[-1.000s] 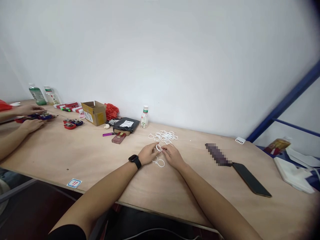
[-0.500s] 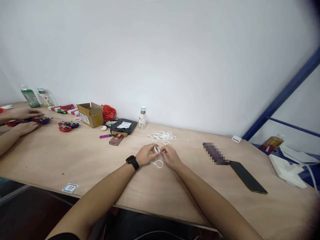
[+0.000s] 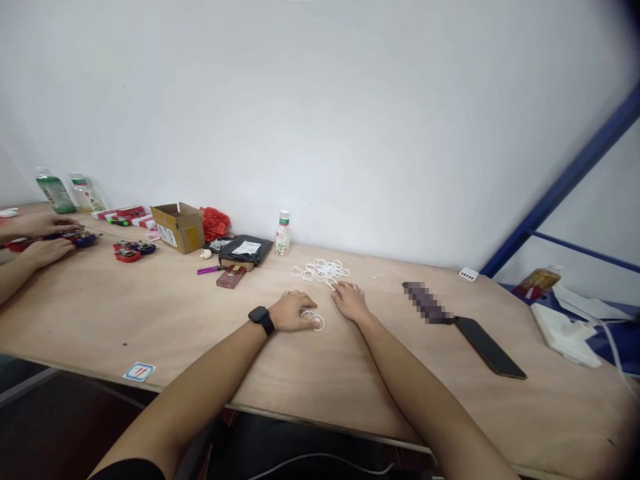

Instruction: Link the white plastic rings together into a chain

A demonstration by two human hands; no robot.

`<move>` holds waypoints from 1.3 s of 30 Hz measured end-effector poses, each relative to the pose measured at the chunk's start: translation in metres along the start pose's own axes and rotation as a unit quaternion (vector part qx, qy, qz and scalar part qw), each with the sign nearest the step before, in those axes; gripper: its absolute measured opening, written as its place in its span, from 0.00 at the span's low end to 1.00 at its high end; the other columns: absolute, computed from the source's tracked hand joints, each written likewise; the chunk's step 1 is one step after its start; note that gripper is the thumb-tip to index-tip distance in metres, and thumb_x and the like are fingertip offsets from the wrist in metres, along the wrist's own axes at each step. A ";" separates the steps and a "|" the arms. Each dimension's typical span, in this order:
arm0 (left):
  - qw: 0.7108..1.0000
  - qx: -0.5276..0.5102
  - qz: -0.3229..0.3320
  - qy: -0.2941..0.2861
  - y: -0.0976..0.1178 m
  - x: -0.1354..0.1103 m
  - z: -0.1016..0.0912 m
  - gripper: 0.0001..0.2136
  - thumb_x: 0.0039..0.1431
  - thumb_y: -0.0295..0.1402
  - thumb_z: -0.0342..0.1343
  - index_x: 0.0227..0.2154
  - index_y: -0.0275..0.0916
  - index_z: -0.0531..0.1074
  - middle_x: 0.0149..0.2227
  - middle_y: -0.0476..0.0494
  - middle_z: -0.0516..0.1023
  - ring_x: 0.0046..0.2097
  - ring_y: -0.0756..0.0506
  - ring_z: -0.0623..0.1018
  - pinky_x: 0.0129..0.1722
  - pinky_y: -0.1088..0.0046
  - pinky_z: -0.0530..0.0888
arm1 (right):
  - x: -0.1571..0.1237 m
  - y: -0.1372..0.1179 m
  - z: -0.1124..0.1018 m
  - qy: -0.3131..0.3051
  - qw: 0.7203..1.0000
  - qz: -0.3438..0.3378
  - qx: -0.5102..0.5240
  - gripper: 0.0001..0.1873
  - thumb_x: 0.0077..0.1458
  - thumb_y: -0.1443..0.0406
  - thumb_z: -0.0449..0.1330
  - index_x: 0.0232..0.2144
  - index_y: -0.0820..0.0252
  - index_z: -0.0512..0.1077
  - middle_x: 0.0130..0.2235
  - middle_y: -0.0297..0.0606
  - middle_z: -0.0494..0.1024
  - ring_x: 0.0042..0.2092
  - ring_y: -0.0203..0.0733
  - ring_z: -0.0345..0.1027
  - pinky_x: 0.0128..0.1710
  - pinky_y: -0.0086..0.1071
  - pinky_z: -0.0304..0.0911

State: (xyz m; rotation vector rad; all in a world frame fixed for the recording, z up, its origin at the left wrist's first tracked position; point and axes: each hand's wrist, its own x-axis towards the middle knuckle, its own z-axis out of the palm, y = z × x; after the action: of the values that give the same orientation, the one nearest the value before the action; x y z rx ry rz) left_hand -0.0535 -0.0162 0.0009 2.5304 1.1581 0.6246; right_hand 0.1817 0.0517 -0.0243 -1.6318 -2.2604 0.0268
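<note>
My left hand (image 3: 293,311), with a black watch on the wrist, rests on the wooden table (image 3: 165,320) and its fingers lie over a few joined white rings (image 3: 316,321). My right hand (image 3: 350,300) reaches toward a heap of several white plastic rings (image 3: 323,271) and its fingertips pinch at the near edge of that heap. Both forearms stretch across the table from the near edge.
A black phone (image 3: 489,347) and a blurred dark object (image 3: 425,301) lie to the right. A small bottle (image 3: 283,234), black pouch (image 3: 245,249), red box (image 3: 230,276), purple lighter (image 3: 209,270) and cardboard box (image 3: 177,227) stand further left. Another person's hands (image 3: 43,250) work at far left.
My hands have parted. The left hand lowered the joined rings to the table; the right hand moved forward to the ring heap. The camera shifted slightly.
</note>
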 end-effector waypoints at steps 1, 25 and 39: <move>1.000 -0.005 0.002 0.004 0.001 0.000 0.000 0.26 0.52 0.56 0.57 0.46 0.42 0.75 0.47 0.41 0.78 0.51 0.39 0.73 0.53 0.63 0.64 | 0.000 0.001 0.002 -0.001 1.000 0.001 0.002 0.16 0.60 0.60 0.53 0.50 0.51 0.71 0.55 0.41 0.71 0.54 0.52 0.60 0.52 0.44 0.54; 0.961 -0.251 -0.009 0.111 -0.001 0.009 0.011 0.15 0.63 0.41 0.51 0.41 0.36 0.76 0.40 0.43 0.79 0.41 0.45 0.76 0.42 0.71 0.71 | -0.030 -0.062 -0.015 0.071 0.921 -0.144 0.355 0.08 0.55 0.67 0.55 0.39 0.57 0.69 0.37 0.35 0.77 0.39 0.40 0.72 0.41 0.35 0.67; 0.989 -0.103 -0.080 0.069 -0.004 0.005 0.004 0.19 0.55 0.50 0.56 0.30 0.38 0.78 0.32 0.44 0.80 0.34 0.46 0.76 0.36 0.72 0.70 | -0.005 -0.020 -0.002 0.061 0.971 -0.123 0.198 0.11 0.57 0.62 0.57 0.42 0.58 0.72 0.39 0.40 0.78 0.43 0.44 0.70 0.45 0.39 0.63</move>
State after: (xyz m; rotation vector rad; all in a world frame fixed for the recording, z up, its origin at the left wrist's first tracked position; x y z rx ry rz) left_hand -0.0508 -0.0104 -0.0027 2.2276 1.2568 0.8423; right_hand 0.1653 0.0398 -0.0190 -1.1145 -2.1733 0.2876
